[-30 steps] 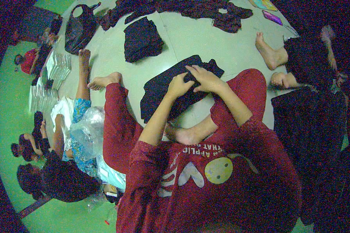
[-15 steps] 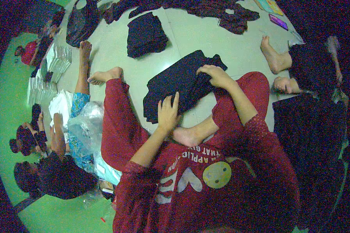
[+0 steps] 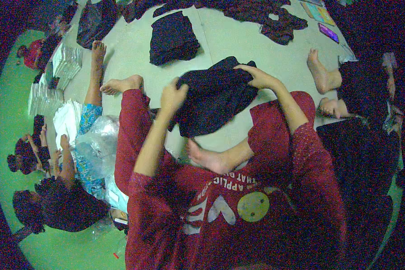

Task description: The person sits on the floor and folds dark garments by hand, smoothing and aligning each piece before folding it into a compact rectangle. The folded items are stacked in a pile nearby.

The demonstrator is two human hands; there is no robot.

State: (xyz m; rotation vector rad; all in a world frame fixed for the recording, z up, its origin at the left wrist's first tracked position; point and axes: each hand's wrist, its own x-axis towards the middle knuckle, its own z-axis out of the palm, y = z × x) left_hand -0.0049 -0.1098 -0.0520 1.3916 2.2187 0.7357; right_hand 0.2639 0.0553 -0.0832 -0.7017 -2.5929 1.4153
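While the person sits cross-legged on the pale floor mat [image 3: 238, 40], both hands are on a dark folded garment [image 3: 213, 96] that lies on the mat just ahead of the crossed legs, near the middle of the mat. Left hand [image 3: 172, 96] grips the garment's left edge, fingers curled together around the cloth, thumb side up. Right hand [image 3: 258, 77] sits on the garment's far right corner, fingers [image 3: 243, 68] together and bent over the fabric, pinching it. The garment looks lifted and bunched between the two hands, its lower edge hanging toward a bare foot [image 3: 207, 157] tucked under the knee.

Further along the mat, toward the far edge, a second dark folded garment [image 3: 173, 38] lies flat, well apart from the hands. Along the far edge itself, a loose heap of dark clothes [image 3: 256, 11] stretches across. At the far left corner sits a black bag [image 3: 94, 22].

To the left, another person's bare legs [image 3: 96, 72] stretch over the mat's left edge, with clear plastic wrap [image 3: 96, 139] bundled near them and stacks of clear packets [image 3: 54, 76] on the green floor [image 3: 9, 135] beyond. To the right, another person in dark clothes sits with a bare foot [image 3: 321, 74] on the mat's right edge.
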